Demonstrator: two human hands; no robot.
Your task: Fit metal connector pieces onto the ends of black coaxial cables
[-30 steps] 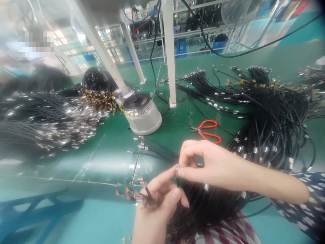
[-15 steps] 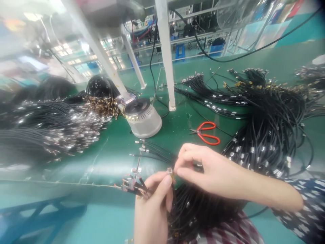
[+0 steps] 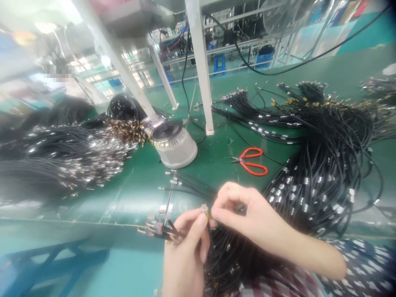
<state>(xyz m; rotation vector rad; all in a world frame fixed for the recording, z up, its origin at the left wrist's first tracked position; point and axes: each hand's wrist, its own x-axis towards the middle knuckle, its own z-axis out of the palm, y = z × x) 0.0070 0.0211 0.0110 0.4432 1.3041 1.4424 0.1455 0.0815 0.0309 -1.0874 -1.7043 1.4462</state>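
Observation:
My left hand (image 3: 187, 255) is closed around several black cables, whose connector ends (image 3: 154, 229) stick out on its left side. Between its thumb and forefinger it pinches one cable by a small metal connector (image 3: 204, 208), pointing up. Close beside that connector, my right hand (image 3: 247, 208) has thumb and forefinger brought together on a tiny yellowish bit too small to name. More black cables (image 3: 247, 251) hang beneath both hands, across the lap. A few single cables (image 3: 188, 185) lie on the table just beyond the left hand.
Red-handled scissors (image 3: 252, 161) lie open on the green table (image 3: 216, 159). A grey round device (image 3: 177, 148) stands by a white post (image 3: 202, 82). Large cable bundles lie at left (image 3: 71, 152) and right (image 3: 328, 136). A blue stool (image 3: 55, 264) stands below the table edge.
My right hand has shifted slightly down, its fingertips still close to the connector. The left hand keeps its hold, with the connector tilted a little to the left.

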